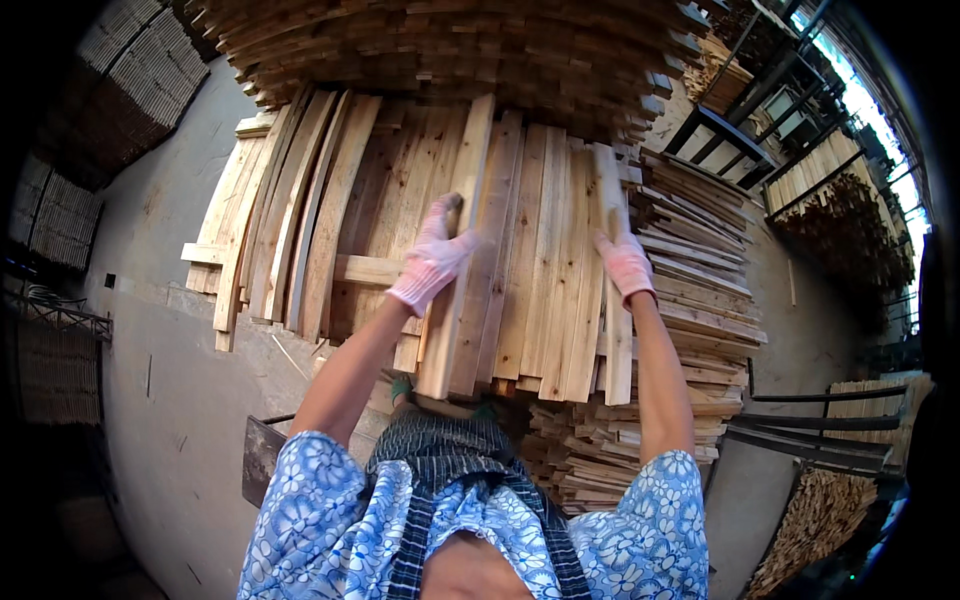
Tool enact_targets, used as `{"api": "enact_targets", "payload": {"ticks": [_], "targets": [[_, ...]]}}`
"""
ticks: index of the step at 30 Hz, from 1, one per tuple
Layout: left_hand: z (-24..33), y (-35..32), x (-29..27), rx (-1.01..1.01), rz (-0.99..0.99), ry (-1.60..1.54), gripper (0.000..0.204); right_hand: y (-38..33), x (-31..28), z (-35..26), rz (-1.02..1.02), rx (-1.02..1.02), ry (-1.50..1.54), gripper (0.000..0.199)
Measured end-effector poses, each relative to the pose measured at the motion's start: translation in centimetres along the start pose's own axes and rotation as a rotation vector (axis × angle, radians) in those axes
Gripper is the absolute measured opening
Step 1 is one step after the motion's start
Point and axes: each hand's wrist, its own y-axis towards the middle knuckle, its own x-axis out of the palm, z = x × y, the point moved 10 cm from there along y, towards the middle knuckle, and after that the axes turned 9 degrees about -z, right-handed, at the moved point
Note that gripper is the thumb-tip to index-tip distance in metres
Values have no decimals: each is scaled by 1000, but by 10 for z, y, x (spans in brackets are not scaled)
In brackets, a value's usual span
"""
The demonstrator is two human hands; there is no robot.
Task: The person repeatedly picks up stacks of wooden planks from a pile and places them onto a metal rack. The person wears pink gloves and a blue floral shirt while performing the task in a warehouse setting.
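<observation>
My left hand [437, 258], in a pink and white knitted glove, is closed around a pale wooden board [444, 340] that stands a little above its neighbours. The glove's fingertips look dark. At the right end of the row, my right hand [627, 267] wears a matching glove and grips another narrow board [617, 350], partly smeared by motion. Between my hands several boards [540, 260] lie side by side, lengthwise away from me. Left of my left hand, a short crosspiece [366, 270] shows beneath a gap among the boards.
Beyond the row rises a large stack of lumber [450, 50]. To the right, a pile of thin slats [690, 290] reaches down beside me. More boards [290, 210] lie at the left. Dark metal racks [725, 140] and bundled wood [840, 220] stand farther right on the concrete floor [180, 350].
</observation>
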Motion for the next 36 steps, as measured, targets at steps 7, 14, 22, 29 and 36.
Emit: {"api": "enact_targets", "payload": {"ticks": [7, 14, 22, 29, 36], "targets": [[81, -17, -107, 22, -11, 221, 65, 6, 22, 102, 76, -131, -240, 46], [103, -12, -274, -318, 157, 738, 66, 13, 23, 47, 85, -110, -54, 48], [-5, -27, -311, -582, 97, 1211, 75, -15, 78, -271, -37, -320, 133, 52], [2, 15, -281, -410, 101, 1231, 68, 54, 293, -391, -153, -92, 767, 72], [-12, 0, -290, -374, 175, 1347, 67, -20, 189, -356, -144, -84, 598, 72]]}}
